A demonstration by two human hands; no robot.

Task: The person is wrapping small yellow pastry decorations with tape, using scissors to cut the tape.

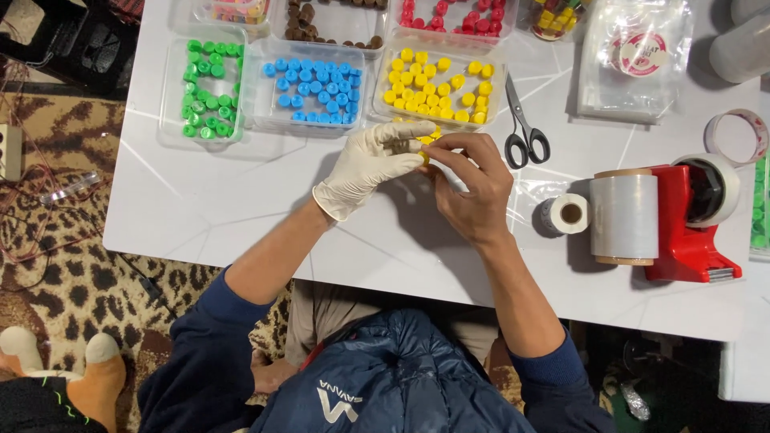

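Note:
My left hand [370, 163] wears a white glove and meets my bare right hand [473, 186] over the white table [208, 200]. Both hands pinch a small cluster of yellow caps [428, 138] between their fingertips, just in front of a clear tray of yellow caps [439, 81]. Most of the cluster is hidden by the fingers.
Clear trays hold blue caps [314, 87], green caps [203, 88], red caps [454, 16] and brown pieces [330, 19]. Black scissors [522, 128] lie right of my hands. A red tape dispenser [690, 220], a film roll [624, 216], a small roll [566, 213] and plastic bags [635, 56] stand at right.

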